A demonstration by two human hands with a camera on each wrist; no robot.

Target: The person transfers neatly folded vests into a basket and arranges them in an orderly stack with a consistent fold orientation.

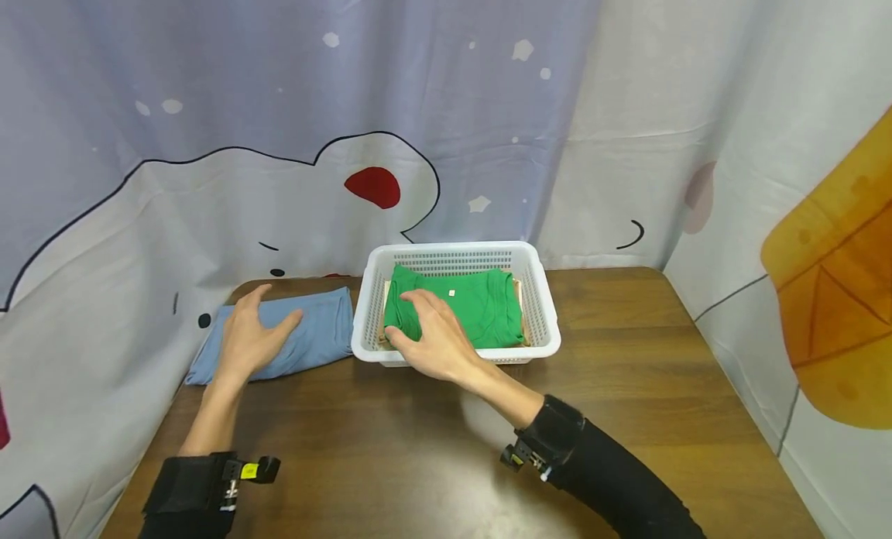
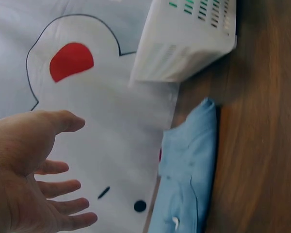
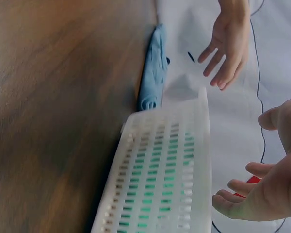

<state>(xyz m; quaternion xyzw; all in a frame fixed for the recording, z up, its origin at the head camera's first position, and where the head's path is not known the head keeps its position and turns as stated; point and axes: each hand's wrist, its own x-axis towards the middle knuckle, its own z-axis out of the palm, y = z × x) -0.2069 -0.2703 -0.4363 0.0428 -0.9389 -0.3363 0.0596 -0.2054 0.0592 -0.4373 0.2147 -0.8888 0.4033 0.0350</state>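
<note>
A white plastic basket (image 1: 547, 322) stands at the back of the table with a folded green garment (image 1: 481, 310) inside. Under the green cloth, edges of something tan show. Left of the basket lies a folded blue garment (image 1: 317, 326), flat on the table. My left hand (image 1: 245, 339) hovers above the blue garment, fingers spread and holding nothing; the left wrist view shows a gap between them. Above the basket's near left part is my right hand (image 1: 435, 339), its fingers loosely extended, also holding nothing. The right wrist view shows the right hand (image 3: 276, 179) apart from the basket wall.
The brown wooden table (image 1: 390, 446) spreads in front of the basket and to its right. A patterned curtain (image 1: 279, 74) hangs right behind the table and along its sides. Each wrist wears a black band with a small camera.
</note>
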